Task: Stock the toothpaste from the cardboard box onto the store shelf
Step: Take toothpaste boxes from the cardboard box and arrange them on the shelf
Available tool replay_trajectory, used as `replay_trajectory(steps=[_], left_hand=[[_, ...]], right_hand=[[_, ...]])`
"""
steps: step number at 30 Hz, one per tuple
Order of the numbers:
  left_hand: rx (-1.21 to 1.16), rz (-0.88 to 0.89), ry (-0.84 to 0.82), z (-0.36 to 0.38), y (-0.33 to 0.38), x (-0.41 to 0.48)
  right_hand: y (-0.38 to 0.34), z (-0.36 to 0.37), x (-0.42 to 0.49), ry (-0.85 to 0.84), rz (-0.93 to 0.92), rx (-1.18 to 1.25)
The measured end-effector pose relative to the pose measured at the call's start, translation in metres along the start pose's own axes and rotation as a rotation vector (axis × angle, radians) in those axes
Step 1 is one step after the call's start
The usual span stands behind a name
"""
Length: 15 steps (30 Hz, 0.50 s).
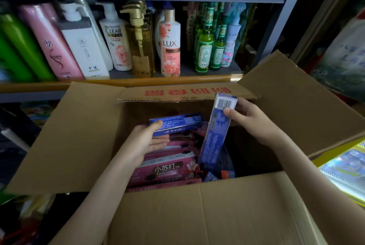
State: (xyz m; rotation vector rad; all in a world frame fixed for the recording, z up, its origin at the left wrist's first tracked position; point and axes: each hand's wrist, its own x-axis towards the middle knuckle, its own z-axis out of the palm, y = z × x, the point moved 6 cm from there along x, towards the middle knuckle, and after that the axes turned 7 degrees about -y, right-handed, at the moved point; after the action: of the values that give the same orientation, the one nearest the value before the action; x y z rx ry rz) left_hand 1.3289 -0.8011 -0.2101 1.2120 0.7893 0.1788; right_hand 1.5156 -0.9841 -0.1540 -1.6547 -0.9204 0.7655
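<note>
An open cardboard box stands in front of me, its flaps spread wide. Inside lie several pink toothpaste cartons in a stack at the left. My left hand holds one blue toothpaste carton lying level above the pink stack, thumb on top. My right hand grips the top end of a second blue toothpaste carton, which stands nearly upright in the box with its barcode end up. The store shelf runs behind the box.
The shelf behind holds shampoo and body-wash bottles and small green glass bottles, packed side by side. A grey upright post ends the shelf at the right. Packaged goods lie to the right of the box.
</note>
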Motion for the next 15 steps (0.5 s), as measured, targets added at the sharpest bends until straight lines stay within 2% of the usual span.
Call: replay_trajectory(steps=[2, 7, 15], left_hand=[[-0.032, 0.006, -0.024, 0.004, 0.002, 0.0], [-0.126, 0.046, -0.042, 0.013, 0.012, -0.008], [-0.208, 0.094, 0.184, 0.004, 0.003, -0.021]], right_hand=[[-0.008, 0.003, -0.004, 0.107, -0.031, 0.222], [-0.011, 0.029, -0.008, 0.215, 0.008, 0.63], [-0.003, 0.075, -0.014, 0.263, 0.053, 0.832]])
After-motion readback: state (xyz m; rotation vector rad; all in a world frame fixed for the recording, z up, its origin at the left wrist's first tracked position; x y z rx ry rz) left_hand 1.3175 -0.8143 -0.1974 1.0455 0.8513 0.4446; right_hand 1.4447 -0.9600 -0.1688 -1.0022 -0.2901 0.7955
